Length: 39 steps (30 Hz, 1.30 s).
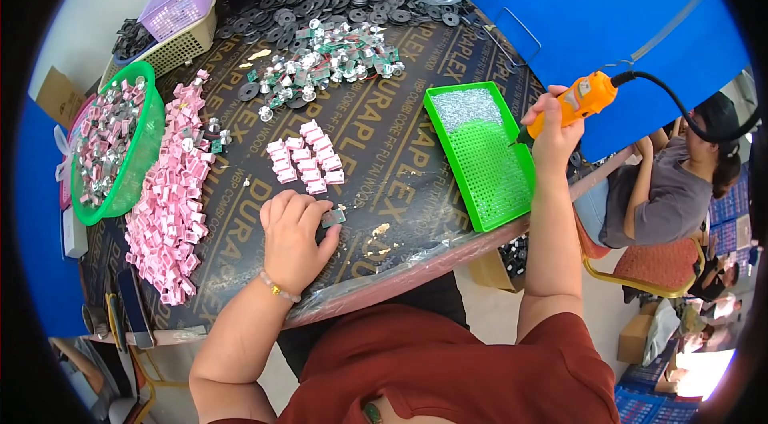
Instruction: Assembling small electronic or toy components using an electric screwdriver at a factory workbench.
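My left hand (292, 236) rests low over the table, its thumb and index finger closed about a small grey-green part (333, 218). Just beyond the fingertips sit several pink plastic pieces (306, 157) in short, close rows. My right hand (554, 136) is wrapped round an orange electric screwdriver (582, 101) with a black cable. The driver's dark nose points down and left, at the right edge of a green tray (480, 220). Small silvery screws (468, 110) lie heaped at the tray's far end and scattered thinly over its perforated floor. The driver's bit cannot be made out.
A long heap of pink pieces (166, 208) lies left, beside a green basket (144, 160) of clear-and-pink parts. Clear domed parts with green boards (328, 64) and black discs (344, 4) cover the far side. A blue partition (592, 16) rises right; a seated co-worker (672, 184) is beyond.
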{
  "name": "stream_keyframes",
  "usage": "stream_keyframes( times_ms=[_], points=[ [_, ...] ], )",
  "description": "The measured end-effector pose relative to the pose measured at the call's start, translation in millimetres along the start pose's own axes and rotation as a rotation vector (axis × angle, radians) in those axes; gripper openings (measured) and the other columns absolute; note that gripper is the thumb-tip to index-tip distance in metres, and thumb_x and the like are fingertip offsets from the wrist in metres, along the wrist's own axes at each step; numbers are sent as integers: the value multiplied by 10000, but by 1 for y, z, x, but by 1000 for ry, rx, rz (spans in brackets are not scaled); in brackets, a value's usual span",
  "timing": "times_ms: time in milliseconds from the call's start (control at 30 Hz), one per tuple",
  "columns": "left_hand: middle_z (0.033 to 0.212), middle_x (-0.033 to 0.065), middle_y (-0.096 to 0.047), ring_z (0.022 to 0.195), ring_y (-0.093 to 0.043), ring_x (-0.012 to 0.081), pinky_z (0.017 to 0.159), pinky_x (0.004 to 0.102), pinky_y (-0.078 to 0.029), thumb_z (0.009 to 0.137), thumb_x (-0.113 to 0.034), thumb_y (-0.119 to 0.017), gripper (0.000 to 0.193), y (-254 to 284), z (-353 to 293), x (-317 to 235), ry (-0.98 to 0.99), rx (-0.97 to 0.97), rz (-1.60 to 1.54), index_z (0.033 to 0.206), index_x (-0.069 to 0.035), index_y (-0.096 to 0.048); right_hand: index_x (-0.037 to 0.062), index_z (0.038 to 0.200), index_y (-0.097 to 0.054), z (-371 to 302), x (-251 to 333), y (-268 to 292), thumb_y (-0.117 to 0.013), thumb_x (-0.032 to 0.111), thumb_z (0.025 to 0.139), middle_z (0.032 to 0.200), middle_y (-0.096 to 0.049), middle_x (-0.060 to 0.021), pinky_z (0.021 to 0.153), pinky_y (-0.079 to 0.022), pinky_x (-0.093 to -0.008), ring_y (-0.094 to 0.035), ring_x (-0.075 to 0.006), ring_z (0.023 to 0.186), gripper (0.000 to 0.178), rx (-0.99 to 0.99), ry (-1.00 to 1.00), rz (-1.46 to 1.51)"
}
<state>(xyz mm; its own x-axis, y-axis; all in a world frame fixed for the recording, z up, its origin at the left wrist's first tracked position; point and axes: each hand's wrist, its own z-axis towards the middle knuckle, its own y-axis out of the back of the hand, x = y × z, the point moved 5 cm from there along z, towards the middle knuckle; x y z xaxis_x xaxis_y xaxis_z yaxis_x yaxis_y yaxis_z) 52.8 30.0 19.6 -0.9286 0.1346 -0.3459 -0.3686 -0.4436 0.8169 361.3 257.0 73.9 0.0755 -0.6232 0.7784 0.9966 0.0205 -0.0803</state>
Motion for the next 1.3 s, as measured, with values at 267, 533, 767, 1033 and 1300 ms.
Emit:
stream_keyframes(
  times_ms=[267,533,767,1033,1300],
  points=[
    [876,25,-573,981,-521,249,872,423,-366,650,-151,-740,238,-2,-2,4,-26,-15,-30,862,-109,-639,47,1139,-478,-29,84,-60,-717,447,806,772,-561,-91,542,-492,-306,-576,-197,596,572,138,87,375],
    [866,22,-580,967,-522,235,856,398,-372,635,-132,-734,235,-2,-6,8,-28,-14,-94,850,-106,-643,75,1175,-414,-108,90,-190,-672,516,819,811,-545,-94,549,-521,-358,-579,-195,590,623,578,-289,666],
    [858,30,-573,967,-517,231,856,390,-376,642,-157,-720,200,-3,-6,9,-18,-27,-93,813,-100,-635,38,1167,-415,-133,72,-221,-700,399,839,820,-537,-115,576,-515,-330,-569,-181,620,565,640,-310,698],
    [856,37,-574,972,-516,236,861,394,-375,650,-166,-712,188,-2,-6,10,-12,3,-114,809,-96,-641,42,1159,-415,-132,71,-221,-691,387,849,820,-539,-117,567,-507,-326,-568,-180,615,540,632,-297,705],
    [852,44,-568,957,-515,241,856,397,-374,644,-154,-715,195,-3,-6,12,-10,-18,-128,795,-84,-613,43,1154,-412,-136,74,-222,-700,388,842,817,-540,-112,564,-505,-322,-563,-175,617,547,646,-329,673]
  ],
)
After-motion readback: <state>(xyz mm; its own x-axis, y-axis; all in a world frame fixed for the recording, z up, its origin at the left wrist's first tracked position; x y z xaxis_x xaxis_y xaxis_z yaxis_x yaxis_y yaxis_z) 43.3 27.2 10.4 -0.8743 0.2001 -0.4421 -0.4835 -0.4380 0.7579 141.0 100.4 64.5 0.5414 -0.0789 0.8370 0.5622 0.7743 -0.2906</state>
